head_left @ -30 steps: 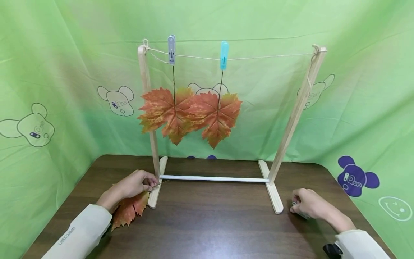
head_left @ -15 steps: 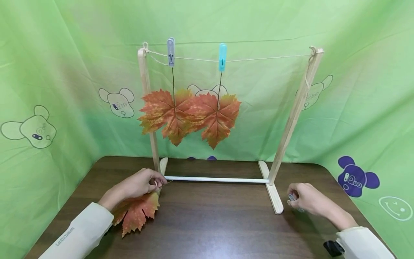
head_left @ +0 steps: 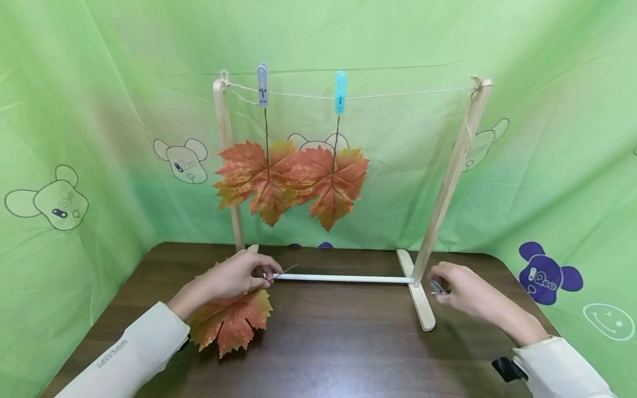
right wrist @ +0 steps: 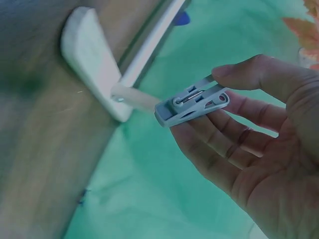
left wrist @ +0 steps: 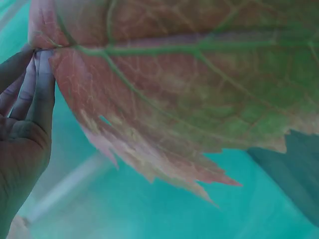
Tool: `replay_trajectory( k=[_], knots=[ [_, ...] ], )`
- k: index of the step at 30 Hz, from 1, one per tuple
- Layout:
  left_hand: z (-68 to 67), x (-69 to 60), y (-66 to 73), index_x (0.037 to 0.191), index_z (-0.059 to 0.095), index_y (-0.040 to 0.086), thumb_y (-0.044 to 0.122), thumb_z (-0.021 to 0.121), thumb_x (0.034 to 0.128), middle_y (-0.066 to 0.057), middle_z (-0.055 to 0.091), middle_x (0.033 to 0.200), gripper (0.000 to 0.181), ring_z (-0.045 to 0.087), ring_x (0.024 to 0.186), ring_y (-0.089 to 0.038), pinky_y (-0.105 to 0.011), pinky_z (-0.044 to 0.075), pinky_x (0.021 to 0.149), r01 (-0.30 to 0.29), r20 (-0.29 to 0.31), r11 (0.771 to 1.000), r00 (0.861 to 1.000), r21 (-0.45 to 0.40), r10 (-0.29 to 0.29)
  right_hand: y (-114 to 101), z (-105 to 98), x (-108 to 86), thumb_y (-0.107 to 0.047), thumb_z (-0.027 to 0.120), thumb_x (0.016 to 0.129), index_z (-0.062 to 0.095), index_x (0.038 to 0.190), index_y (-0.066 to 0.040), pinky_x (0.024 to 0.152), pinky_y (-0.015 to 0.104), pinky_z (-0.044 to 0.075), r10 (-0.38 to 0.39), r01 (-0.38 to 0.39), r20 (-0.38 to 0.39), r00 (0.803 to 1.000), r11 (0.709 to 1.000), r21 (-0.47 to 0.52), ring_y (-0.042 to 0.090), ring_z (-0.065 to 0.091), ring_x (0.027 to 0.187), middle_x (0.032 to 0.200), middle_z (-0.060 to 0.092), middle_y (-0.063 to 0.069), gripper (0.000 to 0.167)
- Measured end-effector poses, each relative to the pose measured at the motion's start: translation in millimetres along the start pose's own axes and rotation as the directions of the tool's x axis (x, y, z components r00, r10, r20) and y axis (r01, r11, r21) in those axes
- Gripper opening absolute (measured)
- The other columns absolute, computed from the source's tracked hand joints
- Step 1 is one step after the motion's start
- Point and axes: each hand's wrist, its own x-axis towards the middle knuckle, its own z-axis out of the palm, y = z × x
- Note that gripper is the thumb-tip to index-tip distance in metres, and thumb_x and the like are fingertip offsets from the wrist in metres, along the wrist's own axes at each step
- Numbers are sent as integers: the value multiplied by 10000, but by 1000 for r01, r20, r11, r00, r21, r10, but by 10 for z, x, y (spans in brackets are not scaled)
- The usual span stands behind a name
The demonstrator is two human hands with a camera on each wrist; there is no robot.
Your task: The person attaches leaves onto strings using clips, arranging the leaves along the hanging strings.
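My left hand (head_left: 239, 275) pinches an orange-green artificial maple leaf (head_left: 234, 325) by its stem, and the thin stem end pokes out to the right of the fingers. In the left wrist view the leaf (left wrist: 174, 84) spreads out from the fingertips, its veins showing. Beyond the rack's right foot, my right hand (head_left: 468, 293) holds a grey clothespin (head_left: 438, 287). The right wrist view has this clothespin (right wrist: 192, 102) between the thumb and the fingers. Two maple leaves hang from the string (head_left: 398, 95), one under a grey-purple clothespin (head_left: 262, 85), the other under a blue clothespin (head_left: 340, 93).
A wooden rack has a left post (head_left: 222, 116), a right post (head_left: 453, 177) and a white bottom bar (head_left: 343, 278). Its right foot (head_left: 422, 304) lies on the brown table (head_left: 338, 342). Behind stands a green curtain (head_left: 398, 33) with cartoon faces.
My left hand has moved right and slightly up with the leaf, in front of the left foot. My right hand has risen and come left toward the rack with the clothespin.
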Motion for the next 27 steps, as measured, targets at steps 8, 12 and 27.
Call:
replay_trajectory(
  k=[8,12,27],
  knots=[
    [77,156,276,1186,765,144,16,721,967,111,737,913,258,675,876,-11,-231,554,796,-40,-39,995,998,91,44,-220,-118,152,73,815,733,712,940,-80,624,253,468,-69,69,-6,998,997,-25,25,512,743,848,582,-83,277],
    [101,250,416,1199,758,161,33,728,966,92,751,918,267,676,864,-2,-246,542,795,-27,-60,994,998,107,34,-299,-181,184,57,839,760,727,966,-65,648,278,507,-106,104,-29,994,993,-57,44,553,756,884,621,-67,265],
    [128,609,915,1193,751,72,-28,727,951,-6,725,916,263,680,833,-82,-209,556,762,-148,-202,985,966,84,162,-549,-355,268,34,834,804,733,1062,-72,711,306,568,-199,189,-97,975,976,-104,106,636,830,995,654,-42,297]
  ],
)
